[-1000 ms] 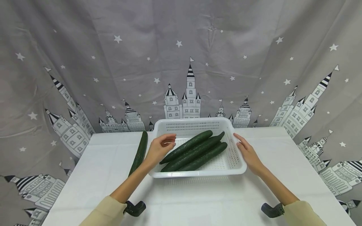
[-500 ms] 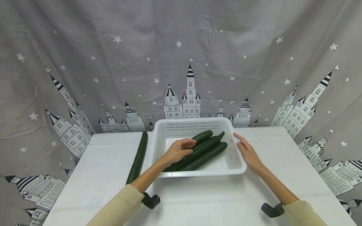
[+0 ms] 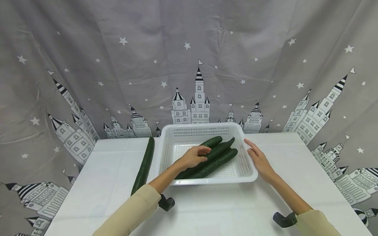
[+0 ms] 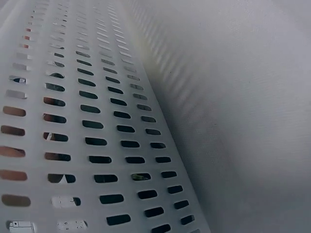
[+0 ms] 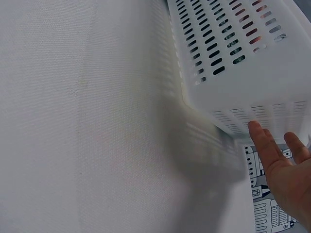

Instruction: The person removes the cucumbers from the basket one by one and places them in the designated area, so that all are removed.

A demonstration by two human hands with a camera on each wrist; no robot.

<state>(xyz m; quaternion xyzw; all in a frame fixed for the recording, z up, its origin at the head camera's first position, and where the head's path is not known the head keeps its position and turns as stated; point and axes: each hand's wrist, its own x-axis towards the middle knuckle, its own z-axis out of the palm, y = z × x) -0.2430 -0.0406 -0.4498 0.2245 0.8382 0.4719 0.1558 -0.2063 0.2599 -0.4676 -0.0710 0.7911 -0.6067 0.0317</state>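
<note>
A white plastic basket (image 3: pixel 206 181) with slotted walls stands on the table. Three long dark green cucumbers (image 3: pixel 218 163) lie slantwise in it, side by side. My left hand (image 3: pixel 192 157) reaches over the front rim and is close over them, fingers loosely bent; it hides their middle and left parts. At the basket's right wall is my right hand (image 3: pixel 260 163), its fingers (image 5: pixel 262 143) fairly straight along the outside. The left wrist view shows only the slotted wall (image 4: pixel 92 124), with dark green behind the slots. Another cucumber (image 3: pixel 144 167) lies on the table left of the basket.
White cloth covers the table (image 3: pixel 218 209). A grey curtain (image 3: pixel 224 82) printed with castles and stars hangs behind it. Each wrist carries a black camera mount, the left one (image 3: pixel 166 203) near the table in front of the basket.
My left hand has moved right, from the basket's left side to over the cucumbers, slowing in the last half second. The right hand, basket and cucumbers have stayed in place.
</note>
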